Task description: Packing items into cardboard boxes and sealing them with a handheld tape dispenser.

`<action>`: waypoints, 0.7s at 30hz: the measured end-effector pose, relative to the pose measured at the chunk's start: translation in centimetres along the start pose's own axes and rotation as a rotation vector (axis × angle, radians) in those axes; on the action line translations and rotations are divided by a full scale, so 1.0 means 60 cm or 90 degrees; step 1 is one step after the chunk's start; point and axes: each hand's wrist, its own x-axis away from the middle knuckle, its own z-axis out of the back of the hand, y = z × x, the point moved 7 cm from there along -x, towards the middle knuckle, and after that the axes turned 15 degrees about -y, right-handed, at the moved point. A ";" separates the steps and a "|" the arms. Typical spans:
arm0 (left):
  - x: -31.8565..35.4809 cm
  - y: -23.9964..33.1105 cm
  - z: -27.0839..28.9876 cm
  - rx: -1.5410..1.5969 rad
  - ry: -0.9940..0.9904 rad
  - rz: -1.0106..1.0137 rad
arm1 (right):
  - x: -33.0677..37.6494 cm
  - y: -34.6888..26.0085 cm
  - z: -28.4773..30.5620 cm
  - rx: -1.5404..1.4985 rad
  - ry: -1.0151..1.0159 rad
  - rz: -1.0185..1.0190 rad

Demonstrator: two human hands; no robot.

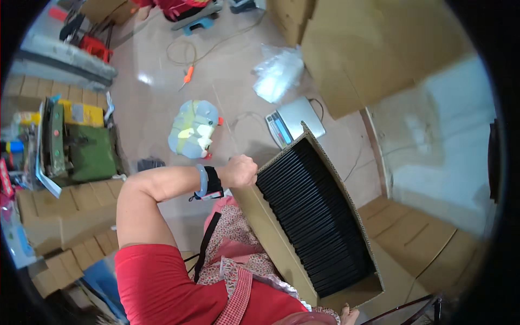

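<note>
A long open cardboard box leans across my lap, packed with a tight row of thin black flat pieces. What these pieces are I cannot make out. My left hand, with a bracelet and a black wrist strap behind it, is closed at the box's far left corner, fingers curled on its edge. Only part of my right hand shows at the lower edge, gripping the near end of the same box. A short gap inside the near end shows bare cardboard.
A digital scale stands beyond the box, near a clear plastic bag. A taped bundle and an orange-handled soldering iron with a cord lie on the floor. Stacked cartons line the right; a green machine stands left.
</note>
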 end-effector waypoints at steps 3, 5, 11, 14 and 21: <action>0.041 -0.158 0.044 0.026 0.045 0.036 | -0.008 -0.192 -0.036 0.046 0.022 0.039; 0.074 -0.255 0.073 0.032 0.061 0.077 | 0.010 -0.304 -0.059 0.074 0.031 0.054; 0.180 -0.533 0.254 0.026 0.178 0.229 | 0.031 -0.606 -0.130 0.112 0.042 0.100; 0.240 -0.664 0.326 -0.001 0.220 0.267 | -0.027 -0.745 -0.207 -0.002 -0.016 0.181; 0.349 -0.896 0.326 0.024 0.258 0.371 | -0.241 -1.125 -0.340 0.263 -0.169 0.355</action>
